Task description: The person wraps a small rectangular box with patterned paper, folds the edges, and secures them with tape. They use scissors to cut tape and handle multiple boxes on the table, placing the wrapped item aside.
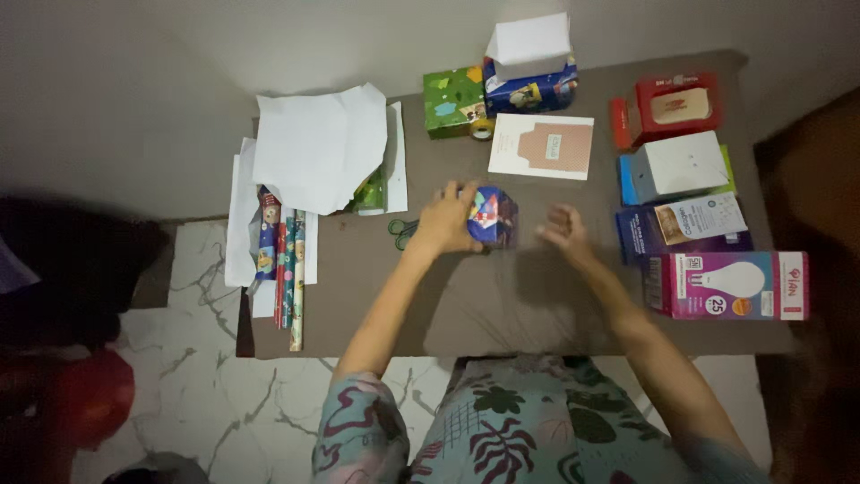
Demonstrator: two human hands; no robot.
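My left hand [445, 218] grips a small box wrapped in blue patterned paper [494, 217] near the middle of the brown table [502, 305]. My right hand [564, 231] hovers just to the right of the box, fingers loosely curled and holding nothing. Green-handled scissors [402, 231] lie just left of my left wrist.
Rolls of wrapping paper [285, 269] and white sheets [318, 148] lie at the left. A green wrapped box [452, 100], a tape roll [483, 131], a blue wrapped box [530, 90] and a flat card [542, 145] sit at the back. Several product boxes [690, 220] stand along the right edge.
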